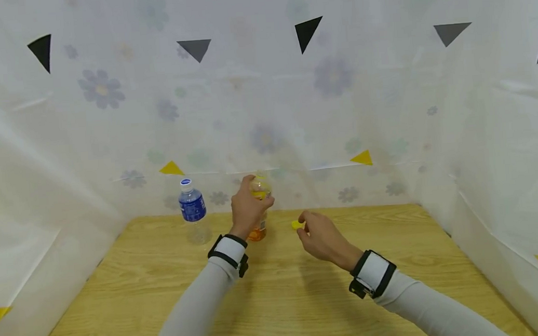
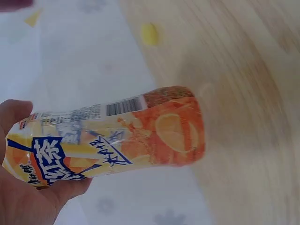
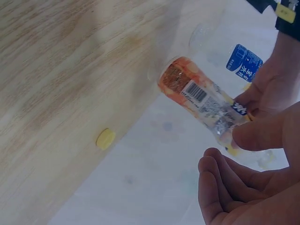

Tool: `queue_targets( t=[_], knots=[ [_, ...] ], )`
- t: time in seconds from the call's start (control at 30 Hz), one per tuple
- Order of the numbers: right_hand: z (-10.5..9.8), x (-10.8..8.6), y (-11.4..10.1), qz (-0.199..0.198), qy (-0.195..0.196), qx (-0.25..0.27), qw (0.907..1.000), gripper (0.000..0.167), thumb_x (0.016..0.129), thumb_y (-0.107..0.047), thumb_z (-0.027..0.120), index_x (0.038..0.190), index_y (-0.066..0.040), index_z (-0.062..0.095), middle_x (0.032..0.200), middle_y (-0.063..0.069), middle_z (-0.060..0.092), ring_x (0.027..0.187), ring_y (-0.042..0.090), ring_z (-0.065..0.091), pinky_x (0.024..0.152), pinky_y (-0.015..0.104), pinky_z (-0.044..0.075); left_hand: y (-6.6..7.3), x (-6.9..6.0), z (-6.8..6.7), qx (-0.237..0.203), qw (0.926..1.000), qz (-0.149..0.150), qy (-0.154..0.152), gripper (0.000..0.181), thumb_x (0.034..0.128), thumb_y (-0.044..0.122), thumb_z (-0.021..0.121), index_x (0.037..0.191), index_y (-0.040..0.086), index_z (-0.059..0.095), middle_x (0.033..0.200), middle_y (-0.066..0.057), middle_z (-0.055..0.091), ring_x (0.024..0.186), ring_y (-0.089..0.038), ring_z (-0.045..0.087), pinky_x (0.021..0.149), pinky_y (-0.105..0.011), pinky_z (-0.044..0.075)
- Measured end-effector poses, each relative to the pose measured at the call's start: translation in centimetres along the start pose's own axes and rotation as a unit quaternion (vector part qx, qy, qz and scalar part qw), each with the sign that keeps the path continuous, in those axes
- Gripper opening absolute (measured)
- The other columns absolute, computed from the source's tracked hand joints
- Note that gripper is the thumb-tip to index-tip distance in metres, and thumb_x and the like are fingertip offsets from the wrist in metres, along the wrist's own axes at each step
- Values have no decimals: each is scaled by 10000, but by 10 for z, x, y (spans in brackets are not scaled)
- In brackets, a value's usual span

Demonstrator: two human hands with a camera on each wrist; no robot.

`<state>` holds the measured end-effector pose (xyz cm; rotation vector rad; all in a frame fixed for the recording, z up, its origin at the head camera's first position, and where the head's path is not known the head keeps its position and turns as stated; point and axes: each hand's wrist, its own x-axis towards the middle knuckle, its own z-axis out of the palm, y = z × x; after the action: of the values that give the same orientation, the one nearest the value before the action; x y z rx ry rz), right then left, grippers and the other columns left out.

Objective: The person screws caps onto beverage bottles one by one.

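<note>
A tea bottle point(image 2: 140, 131) with an orange and yellow label is in my left hand point(image 1: 248, 206), whose fingers and thumb wrap round its upper part. The bottle stands upright; its mouth is hard to make out. On the wooden table to its right lies a yellow bottle cap point(image 3: 106, 139). My right hand point(image 1: 323, 237) hovers near the cap, its fingers loosely bent with nothing between them. In the right wrist view the right hand's fingertips point(image 3: 213, 157) are apart from the cap.
A clear water bottle point(image 1: 192, 210) with a blue label and white cap stands upright left of my left hand. The wooden table point(image 1: 278, 297) ends at a white flowered curtain point(image 1: 264, 100) behind, with more white sheeting on both sides.
</note>
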<state>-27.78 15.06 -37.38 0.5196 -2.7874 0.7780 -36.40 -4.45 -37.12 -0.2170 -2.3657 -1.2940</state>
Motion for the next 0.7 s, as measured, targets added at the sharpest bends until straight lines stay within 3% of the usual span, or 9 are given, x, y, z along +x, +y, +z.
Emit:
queue_targets(
  t=[0.1, 0.33, 0.53, 0.6, 0.7],
  knots=[
    [0, 1, 1, 26, -12, -47, 10000, 236, 997, -140, 609, 1182, 7, 625, 911, 83, 639, 707, 145, 567, 626, 321, 478, 15, -12, -8, -38, 9994, 85, -330, 731, 821, 243, 835, 1467, 180, 499, 1053, -150, 744, 682, -216, 701, 608, -338, 564],
    [-1, 3, 5, 135, -60, -57, 9999, 236, 1008, -131, 586, 1181, 27, 618, 886, 87, 632, 655, 139, 554, 589, 314, 458, 36, -44, -20, -23, 9940, 196, -1071, 789, 794, 252, 860, 1489, 191, 492, 854, -89, 754, 465, -160, 578, 495, -283, 466],
    [2, 2, 9, 237, -138, -67, 9996, 255, 1011, -141, 581, 1190, 37, 612, 876, 78, 626, 648, 137, 549, 583, 308, 452, 38, -63, -18, -33, 9900, 208, -1394, 786, 763, 248, 887, 1462, 199, 531, 1150, -132, 715, 793, -212, 692, 629, -307, 546],
    [2, 2, 10, 211, -115, -66, 9997, 259, 1009, -139, 579, 1188, 45, 613, 866, 76, 624, 641, 139, 546, 575, 309, 451, 37, -67, -16, -51, 9893, 238, -1442, 780, 757, 245, 890, 1453, 199, 542, 1197, -144, 699, 894, -237, 697, 673, -322, 565],
    [3, 2, 10, 178, -78, -70, 9998, 249, 1007, -137, 577, 1171, 45, 618, 854, 77, 622, 635, 142, 541, 574, 313, 447, 35, -70, -14, -35, 9885, 286, -1487, 772, 754, 246, 891, 1446, 198, 551, 1184, -149, 703, 908, -256, 699, 673, -330, 567]
  ],
)
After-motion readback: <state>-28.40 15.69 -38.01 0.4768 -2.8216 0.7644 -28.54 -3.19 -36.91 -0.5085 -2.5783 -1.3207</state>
